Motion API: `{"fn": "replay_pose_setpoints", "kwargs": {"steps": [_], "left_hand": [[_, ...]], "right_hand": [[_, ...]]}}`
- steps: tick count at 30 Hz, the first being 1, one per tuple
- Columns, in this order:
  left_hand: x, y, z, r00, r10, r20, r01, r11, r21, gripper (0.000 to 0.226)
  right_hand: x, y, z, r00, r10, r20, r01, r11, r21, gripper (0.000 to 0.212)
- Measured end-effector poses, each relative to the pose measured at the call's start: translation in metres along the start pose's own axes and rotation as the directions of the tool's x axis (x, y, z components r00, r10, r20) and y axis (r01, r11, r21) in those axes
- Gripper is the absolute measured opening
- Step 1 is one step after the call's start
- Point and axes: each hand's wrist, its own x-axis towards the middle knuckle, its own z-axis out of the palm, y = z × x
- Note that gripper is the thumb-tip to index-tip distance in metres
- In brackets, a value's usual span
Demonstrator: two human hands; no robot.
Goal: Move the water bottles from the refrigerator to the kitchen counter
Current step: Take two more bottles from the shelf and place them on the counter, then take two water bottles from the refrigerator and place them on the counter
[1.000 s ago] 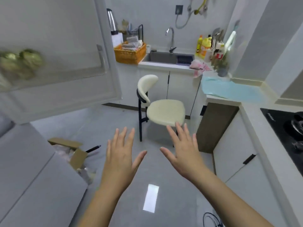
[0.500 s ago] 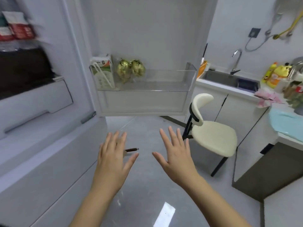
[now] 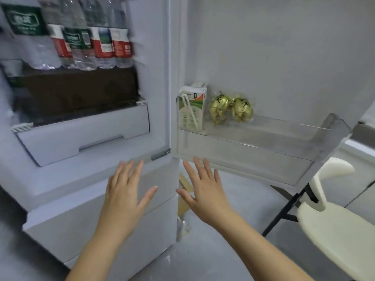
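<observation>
water bottles (image 3: 87,43) stand packed in a row along the front edge of the refrigerator shelf (image 3: 81,70); seemingly full, so likely heavy, thin-walled, perhaps damp, best taken round the labelled middle. left grip (image 3: 125,191) and right grip (image 3: 203,191) hover below, fingers spread, holding nothing.

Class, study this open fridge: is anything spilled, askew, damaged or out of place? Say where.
Nothing looks spilled or broken. The water bottles stand upright, as does the carton in the door shelf. Only oddity: cardboard and crumpled plastic on the floor beside the fridge.
</observation>
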Motion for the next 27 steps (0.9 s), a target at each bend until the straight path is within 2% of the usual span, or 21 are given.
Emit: {"fn": "replay_pose_setpoints", "kwargs": {"steps": [8,13,17,21,27], "left_hand": [[0.029,-0.038,-0.032,0.986,-0.140,-0.087,0.148,0.985,0.094,0.078],[0.065,-0.070,-0.059,0.977,-0.137,-0.161,0.163,0.973,0.164,0.079],[0.108,-0.097,-0.082,0.967,-0.134,-0.216,0.171,0.972,0.163,0.081],[0.165,-0.130,-0.096,0.962,-0.095,-0.255,0.143,0.974,0.177,0.072],[0.259,-0.148,-0.128,0.946,-0.047,-0.320,0.104,0.981,0.163,0.073]], "right_hand": [[0.077,-0.033,0.008,0.968,-0.251,0.028,0.251,0.968,0.020,0.073],[0.129,-0.070,0.002,0.947,-0.322,0.016,0.321,0.946,0.044,0.072],[0.182,-0.105,-0.004,0.940,-0.339,-0.025,0.340,0.939,0.056,0.072],[0.243,-0.137,-0.016,0.934,-0.346,-0.089,0.351,0.935,0.046,0.072],[0.340,-0.173,-0.061,0.926,-0.219,-0.309,0.277,0.948,0.157,0.071]]}}
